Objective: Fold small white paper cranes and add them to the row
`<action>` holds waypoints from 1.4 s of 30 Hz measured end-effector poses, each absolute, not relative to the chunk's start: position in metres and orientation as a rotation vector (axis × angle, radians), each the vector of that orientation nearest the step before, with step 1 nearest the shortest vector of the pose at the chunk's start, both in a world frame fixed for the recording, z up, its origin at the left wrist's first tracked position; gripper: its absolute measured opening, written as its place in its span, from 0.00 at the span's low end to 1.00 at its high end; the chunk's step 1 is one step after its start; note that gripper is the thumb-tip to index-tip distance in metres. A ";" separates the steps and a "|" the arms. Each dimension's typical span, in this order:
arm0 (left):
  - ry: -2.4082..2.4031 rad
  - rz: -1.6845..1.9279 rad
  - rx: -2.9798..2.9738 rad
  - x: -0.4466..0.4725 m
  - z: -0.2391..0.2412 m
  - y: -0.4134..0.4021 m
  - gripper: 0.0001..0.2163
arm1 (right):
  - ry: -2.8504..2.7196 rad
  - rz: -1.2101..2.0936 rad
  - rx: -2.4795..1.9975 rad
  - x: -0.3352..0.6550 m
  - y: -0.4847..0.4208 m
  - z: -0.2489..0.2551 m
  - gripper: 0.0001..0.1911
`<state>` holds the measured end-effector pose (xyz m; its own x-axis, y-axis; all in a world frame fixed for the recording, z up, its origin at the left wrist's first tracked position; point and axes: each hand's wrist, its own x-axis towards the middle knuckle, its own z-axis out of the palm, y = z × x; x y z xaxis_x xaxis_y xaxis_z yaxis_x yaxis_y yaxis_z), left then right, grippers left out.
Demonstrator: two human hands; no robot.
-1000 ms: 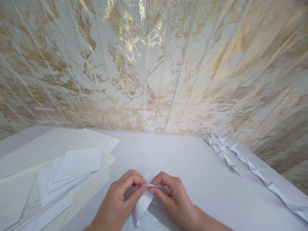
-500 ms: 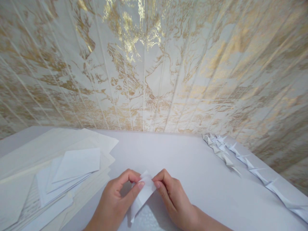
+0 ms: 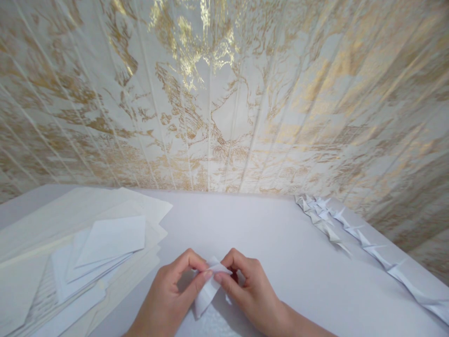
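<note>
Low in the middle of the head view, both my hands pinch a small folded piece of white paper [image 3: 206,292]. My left hand [image 3: 171,295] grips its left side between thumb and forefinger. My right hand [image 3: 249,292] pinches the top fold from the right, fingers curled. The paper's lower point hangs down between my wrists, just above the white table [image 3: 252,229]. Part of the fold is hidden by my fingertips.
A stack of white square sheets [image 3: 105,243] lies on larger cream sheets [image 3: 52,220] at the left. Two rows of several folded white paper pieces [image 3: 351,229] run along the table's right edge. A gold-patterned wall [image 3: 224,93] rises behind.
My fingers have shifted on the paper: the flap opened out half a second ago and is now pressed together again under my fingertips. The hands stay in the same spot.
</note>
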<state>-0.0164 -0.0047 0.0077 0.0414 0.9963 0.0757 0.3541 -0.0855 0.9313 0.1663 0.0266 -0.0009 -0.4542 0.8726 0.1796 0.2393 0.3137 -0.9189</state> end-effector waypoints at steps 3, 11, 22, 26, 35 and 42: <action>1.443 1.071 1.569 -0.016 0.007 -0.004 0.11 | -1.836 1.226 -0.984 0.165 0.026 -0.002 0.14; 1.432 1.085 1.457 -0.013 0.006 -0.005 0.09 | -1.831 1.193 -0.980 0.166 0.025 0.000 0.16; 1.422 1.036 1.468 -0.017 0.007 -0.002 0.10 | -1.776 1.333 -0.985 0.164 0.026 0.000 0.14; 1.429 1.032 1.494 -0.019 0.008 -0.002 0.09 | -1.752 1.204 -0.991 0.165 0.028 0.000 0.11; 1.352 1.241 1.638 -0.019 0.014 -0.004 0.16 | -1.799 0.709 -0.789 0.170 0.031 0.001 0.08; 1.273 1.138 1.232 -0.011 0.011 -0.004 0.23 | -2.027 0.346 -0.611 0.175 0.032 0.010 0.09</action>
